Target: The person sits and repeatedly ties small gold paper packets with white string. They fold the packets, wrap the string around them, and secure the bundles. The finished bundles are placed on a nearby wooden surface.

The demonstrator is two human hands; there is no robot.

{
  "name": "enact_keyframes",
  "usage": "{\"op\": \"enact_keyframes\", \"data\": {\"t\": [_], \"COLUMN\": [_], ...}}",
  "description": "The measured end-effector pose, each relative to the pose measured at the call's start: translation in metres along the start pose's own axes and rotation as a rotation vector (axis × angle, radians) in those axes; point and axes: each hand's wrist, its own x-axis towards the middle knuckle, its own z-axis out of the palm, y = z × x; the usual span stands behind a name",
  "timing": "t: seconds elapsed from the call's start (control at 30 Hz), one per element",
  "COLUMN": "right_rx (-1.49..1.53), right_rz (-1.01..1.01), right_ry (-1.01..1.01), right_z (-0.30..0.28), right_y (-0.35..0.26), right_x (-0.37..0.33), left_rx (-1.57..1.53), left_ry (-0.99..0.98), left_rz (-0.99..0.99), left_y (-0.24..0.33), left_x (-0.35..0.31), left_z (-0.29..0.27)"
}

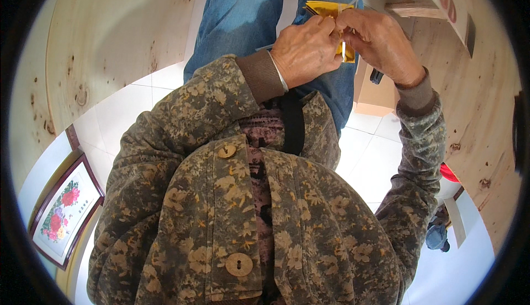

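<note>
Over my right thigh I have a small bundle of shiny gold foil sheets (322, 7), layered at its far edge. My left hand (306, 49) is closed with bent fingers on the near left side of the bundle. From the right, my right hand (382, 41) pinches at the bundle's right side, its thumb and fingertips close to the left fingers. A thin clear strip (353, 2) sticks up by the right fingers. Between the hands shows a narrow white piece (343, 51); the fingers hide what it joins to.
Pale wooden boards (110, 34) curve along the left, and another wooden board (458, 95) stands on the right. Below my right hand is a cardboard box (375, 92) with a small black object (376, 76) near it. A framed flower picture (66, 214) is at the lower left.
</note>
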Motion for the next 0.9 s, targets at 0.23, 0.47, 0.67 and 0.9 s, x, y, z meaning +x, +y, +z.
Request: {"op": "enact_keyframes", "data": {"t": [0.23, 0.47, 0.67, 0.9], "right_rx": [0.002, -0.091, -0.022, -0.059], "right_rz": [0.022, 0.039, 0.43, 0.413], "right_ry": [0.032, 0.25, 0.525, 0.534], "right_z": [0.007, 0.01, 0.016, 0.056], "right_y": [0.01, 0.008, -0.027, -0.054], "right_x": [-0.003, -0.001, -0.026, -0.043], "left_rx": [0.112, 0.183, 0.198, 0.23], "left_ry": [0.085, 0.139, 0.116, 0.108], "left_rz": [0.059, 0.07, 0.061, 0.035], "left_y": [0.0, 0.004, 0.005, 0.008], "left_x": [-0.001, 0.0, 0.0, -0.001], "left_z": [0.004, 0.004, 0.002, 0.005]}}
